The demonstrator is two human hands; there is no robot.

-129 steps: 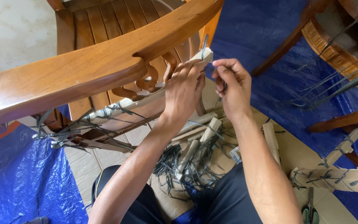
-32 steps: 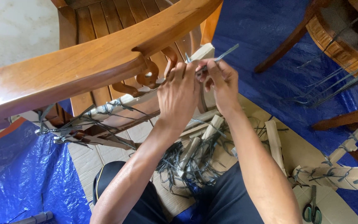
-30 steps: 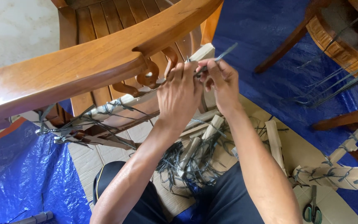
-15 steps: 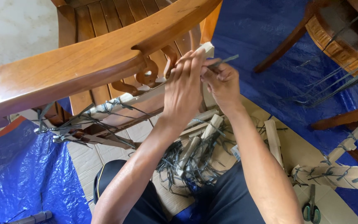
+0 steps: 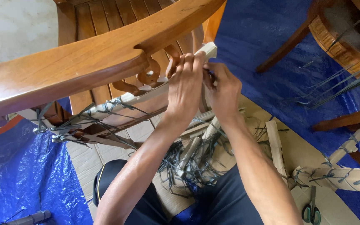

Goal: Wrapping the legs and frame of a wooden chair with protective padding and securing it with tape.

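A brown wooden chair (image 5: pixel 84 62) fills the upper left, its curved armrest crossing the view. A cardboard-wrapped chair rail (image 5: pixel 146 95) runs under the armrest, bound with dark plastic straps. My left hand (image 5: pixel 185 85) grips the end of that wrapped rail near its pale tip (image 5: pixel 210 49). My right hand (image 5: pixel 223 91) presses against the left hand and pinches a dark strap (image 5: pixel 210 75), mostly hidden between the fingers. Both forearms reach up from my lap.
A tangle of cut dark straps and cardboard strips (image 5: pixel 192 156) lies on flattened cardboard (image 5: pixel 296 154) over a blue tarp (image 5: pixel 26 175). Green-handled scissors (image 5: pixel 311 208) lie at lower right. Another wooden chair (image 5: pixel 346 37) with loose straps stands at upper right. A strapped cardboard piece (image 5: pixel 342 177) lies right.
The strap end that stuck out to the upper right of my hands has been drawn in and is no longer seen. My right hand moved down against the left hand.
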